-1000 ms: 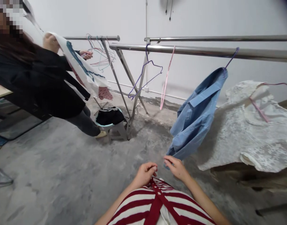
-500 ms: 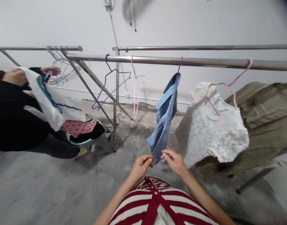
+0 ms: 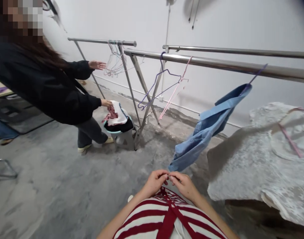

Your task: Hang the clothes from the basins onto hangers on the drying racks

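Note:
A blue shirt [image 3: 204, 131] hangs from a purple hanger [image 3: 257, 73] and slants down toward me. At its lower tip, my left hand [image 3: 155, 182] and my right hand [image 3: 183, 184] meet, fingertips pinched together. Both appear to grip the shirt's bottom edge, though the fingers hide part of it. To the right, a white lace top [image 3: 256, 149] hangs on a pink hanger [image 3: 289, 139]. Left of the shirt, a bare purple hanger [image 3: 161, 78] and a pink hanger [image 3: 175, 88] hang on the metal rail [image 3: 216, 63].
At left stands a person in black, one hand [image 3: 97, 65] raised near several hangers [image 3: 113, 63], the other on a white cloth [image 3: 120, 113] atop a basin of laundry on a grey stool [image 3: 124, 141]. Rack legs [image 3: 143, 129] reach the concrete floor [image 3: 67, 186].
My view has turned left. My right hand has come in against my left, its fingers closing. The other person has lowered the white cloth onto the basin and let the hangers go.

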A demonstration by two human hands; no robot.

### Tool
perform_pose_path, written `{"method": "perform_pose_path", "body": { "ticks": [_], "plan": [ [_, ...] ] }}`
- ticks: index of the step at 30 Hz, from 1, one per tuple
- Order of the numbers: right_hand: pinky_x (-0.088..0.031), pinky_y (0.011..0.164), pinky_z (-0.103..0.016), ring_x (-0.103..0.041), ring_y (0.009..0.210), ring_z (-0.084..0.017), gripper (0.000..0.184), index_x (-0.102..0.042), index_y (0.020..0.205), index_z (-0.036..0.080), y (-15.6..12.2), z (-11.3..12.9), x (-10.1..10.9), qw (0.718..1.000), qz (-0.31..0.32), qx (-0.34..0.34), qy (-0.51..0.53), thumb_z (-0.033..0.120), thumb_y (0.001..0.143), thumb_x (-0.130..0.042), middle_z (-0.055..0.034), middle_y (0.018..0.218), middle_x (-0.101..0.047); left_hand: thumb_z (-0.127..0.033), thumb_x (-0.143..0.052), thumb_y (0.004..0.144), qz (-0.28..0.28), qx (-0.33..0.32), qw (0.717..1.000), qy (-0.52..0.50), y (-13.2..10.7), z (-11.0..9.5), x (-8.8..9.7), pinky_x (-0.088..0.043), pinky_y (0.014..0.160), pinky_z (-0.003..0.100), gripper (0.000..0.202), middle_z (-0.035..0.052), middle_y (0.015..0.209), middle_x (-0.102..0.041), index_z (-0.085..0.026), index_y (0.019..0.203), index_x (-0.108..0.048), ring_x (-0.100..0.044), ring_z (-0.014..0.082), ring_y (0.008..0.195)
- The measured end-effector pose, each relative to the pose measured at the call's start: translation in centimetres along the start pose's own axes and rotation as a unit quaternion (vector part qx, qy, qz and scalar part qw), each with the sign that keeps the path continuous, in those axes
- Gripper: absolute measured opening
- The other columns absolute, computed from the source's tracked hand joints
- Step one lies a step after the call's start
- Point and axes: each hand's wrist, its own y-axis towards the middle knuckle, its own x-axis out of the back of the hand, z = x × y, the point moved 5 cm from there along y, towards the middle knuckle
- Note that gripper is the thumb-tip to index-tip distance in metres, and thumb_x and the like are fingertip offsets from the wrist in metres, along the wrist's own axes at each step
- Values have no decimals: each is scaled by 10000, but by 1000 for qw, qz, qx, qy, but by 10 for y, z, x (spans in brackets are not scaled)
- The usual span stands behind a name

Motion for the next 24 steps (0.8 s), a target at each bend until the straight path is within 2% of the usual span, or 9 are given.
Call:
{"method": "perform_pose_path", "body": {
  "ticks": [4, 10, 24],
  "plan": [
    [-490, 683, -261, -630, 686, -144, 283, -652, 959, 178, 21, 21, -28, 1000, 25, 16, -10, 325, 904, -416, -46, 837, -685, -393, -556, 747, -20, -7, 1000, 23, -15, 1, 36, -435, 591, 241, 283, 22, 734, -629, -144, 837, -653, -566, 121, 600],
    [-471, 808, -284, -639, 887, -171, 273, -663, 1013, 198, 48, 55, -89, 994, 85, 60, -34, 271, 899, -426, -51, 964, -697, -342, -534, 764, -66, -26, 995, 75, -42, 3, 99, -435, 707, 248, 243, 26, 752, -657, -148, 814, -671, -564, 141, 713],
    [-449, 802, -253, -625, 882, -158, 253, -677, 961, 181, 129, 118, -238, 968, 202, 130, -64, 229, 895, -437, -52, 942, -691, -327, -497, 776, -145, 10, 983, 108, -113, 30, 259, -442, 756, 260, 276, 37, 851, -679, -146, 904, -661, -576, 159, 784]
  ]
}}
